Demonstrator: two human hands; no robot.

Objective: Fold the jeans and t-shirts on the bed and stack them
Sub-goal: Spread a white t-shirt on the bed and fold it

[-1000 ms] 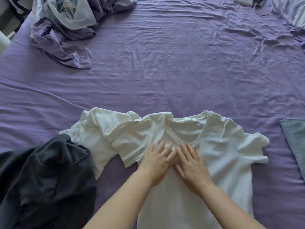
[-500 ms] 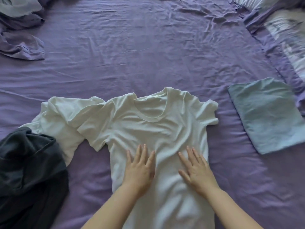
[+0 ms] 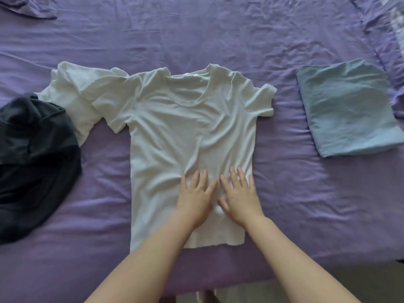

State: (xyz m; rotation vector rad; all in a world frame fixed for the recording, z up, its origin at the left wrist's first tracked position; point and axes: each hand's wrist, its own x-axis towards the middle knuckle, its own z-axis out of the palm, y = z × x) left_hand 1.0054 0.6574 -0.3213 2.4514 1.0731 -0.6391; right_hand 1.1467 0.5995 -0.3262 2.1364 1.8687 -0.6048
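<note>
White t-shirt [image 3: 188, 119] lies flat, face up, mid-bed on the purple sheet [image 3: 218, 36], collar far, hem near the bed's near edge. Wrinkles fan out across the chest. Left hand [image 3: 194, 197] and right hand [image 3: 238, 196] lie side by side, palms down, fingers straight and spread, pressing the shirt's lower middle; neither grasps anything. Second white garment [image 3: 72, 90], bunched, just beside the shirt's left sleeve, touching it. Dark grey garment [image 3: 37, 162] heaped at left, overlapping that bunched white piece. Folded light blue garment [image 3: 349, 108] sits right of the shirt, apart from it. Crumpled purple cloth [image 3: 30, 7] at far left corner.
</note>
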